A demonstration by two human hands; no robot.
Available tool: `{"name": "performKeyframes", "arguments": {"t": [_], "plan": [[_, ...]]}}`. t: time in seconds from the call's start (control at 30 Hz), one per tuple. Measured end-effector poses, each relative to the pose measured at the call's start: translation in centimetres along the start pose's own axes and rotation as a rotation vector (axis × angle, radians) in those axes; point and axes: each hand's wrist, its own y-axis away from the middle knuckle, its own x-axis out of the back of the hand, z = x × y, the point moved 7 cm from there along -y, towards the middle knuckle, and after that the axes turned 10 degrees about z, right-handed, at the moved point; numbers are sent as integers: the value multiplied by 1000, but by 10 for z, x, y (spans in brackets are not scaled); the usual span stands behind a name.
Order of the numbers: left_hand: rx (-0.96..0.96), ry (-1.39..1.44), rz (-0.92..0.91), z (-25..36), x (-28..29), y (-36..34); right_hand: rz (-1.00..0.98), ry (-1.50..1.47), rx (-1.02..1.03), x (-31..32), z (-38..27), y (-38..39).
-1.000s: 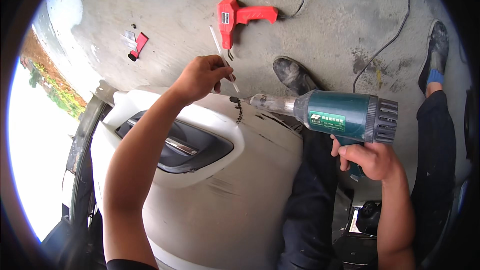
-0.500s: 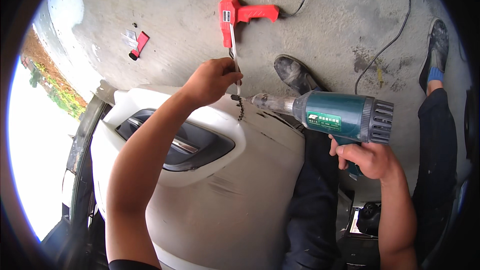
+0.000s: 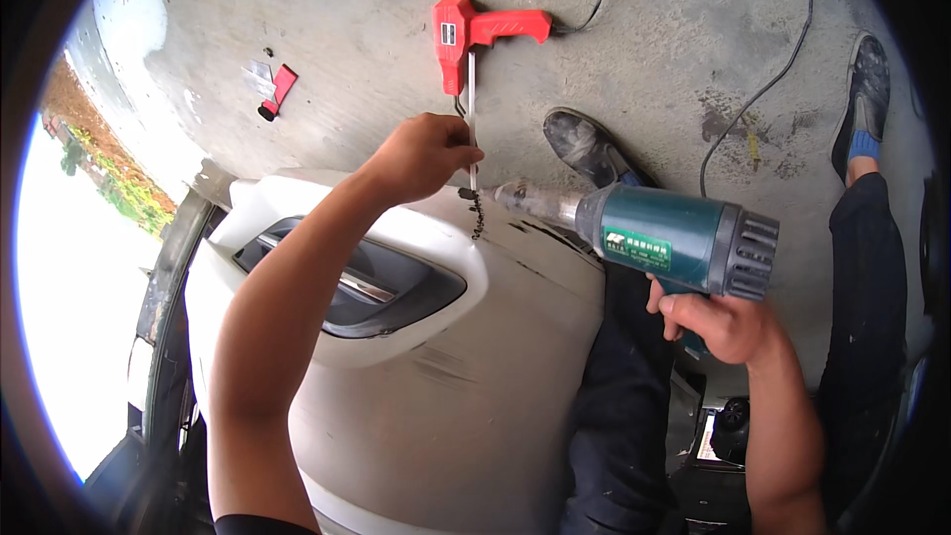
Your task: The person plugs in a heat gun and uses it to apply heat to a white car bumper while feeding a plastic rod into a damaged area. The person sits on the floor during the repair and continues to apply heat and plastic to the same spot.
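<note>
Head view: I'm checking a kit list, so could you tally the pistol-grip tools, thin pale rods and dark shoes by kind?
Pistol-grip tools, a green heat gun and a red hot stapler: 2
Pale rod, in the left hand: 1
Dark shoes: 2
Total: 5

Daylight blows out white at left, soft light covers the concrete floor [image 3: 654, 50], and black fisheye vignetting curves round both sides.
</note>
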Motion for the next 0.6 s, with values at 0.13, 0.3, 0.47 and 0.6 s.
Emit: {"name": "performKeyframes", "arguments": {"t": [0.13, 0.3, 0.47, 0.6], "plan": [[55, -18, -23, 13, -1, 2, -4, -36, 10, -4, 11, 8], [2, -65, 17, 13, -2, -1, 21, -33, 101, -3, 13, 12], [9, -103, 24, 19, -1, 1, 46, -115, 47, 1, 13, 11], [47, -112, 37, 17, 0, 2, 16, -19, 91, 1, 16, 11]]}}
